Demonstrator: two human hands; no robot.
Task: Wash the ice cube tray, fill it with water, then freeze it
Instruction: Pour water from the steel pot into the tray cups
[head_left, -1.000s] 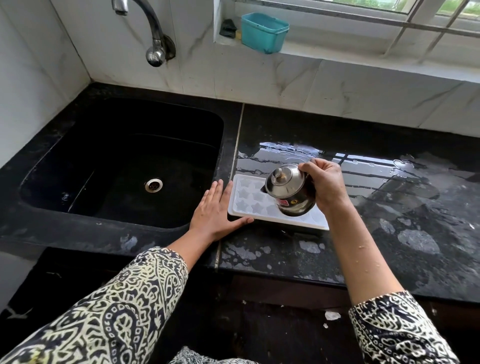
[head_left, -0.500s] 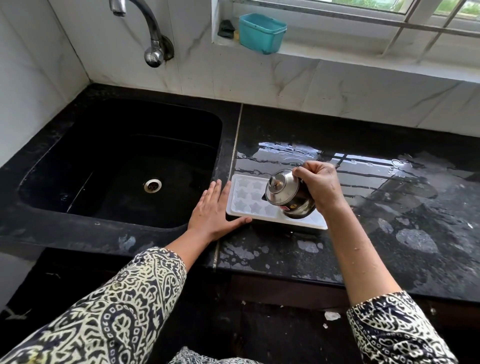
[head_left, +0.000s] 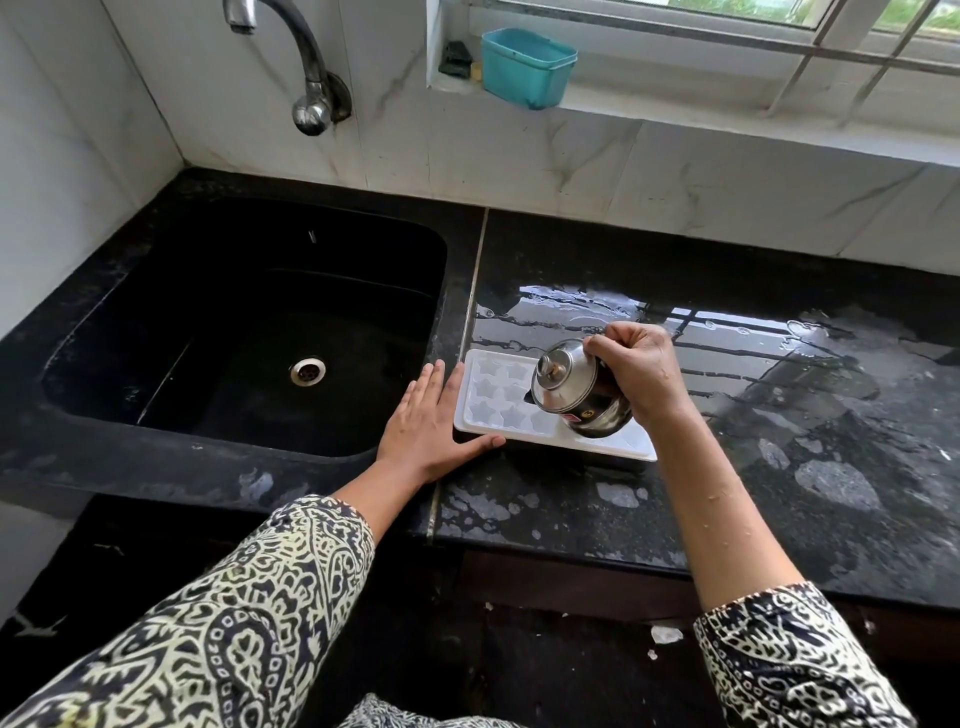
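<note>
A white ice cube tray (head_left: 496, 397) with star-shaped cells lies flat on the wet black counter, just right of the sink. My right hand (head_left: 641, 374) grips a small steel kettle (head_left: 574, 392) with a lid, tipped leftward over the middle of the tray. The kettle hides several cells. My left hand (head_left: 428, 423) rests flat on the counter, fingers apart, its thumb against the tray's near left corner.
A black sink (head_left: 249, 327) with a steel drain (head_left: 307, 370) is at the left, under a wall tap (head_left: 306, 67). A teal tub (head_left: 527, 67) stands on the window ledge. The counter (head_left: 805, 441) to the right carries puddles.
The kettle has tilted further and shifted slightly left over the tray. My left hand and the tray have stayed in place.
</note>
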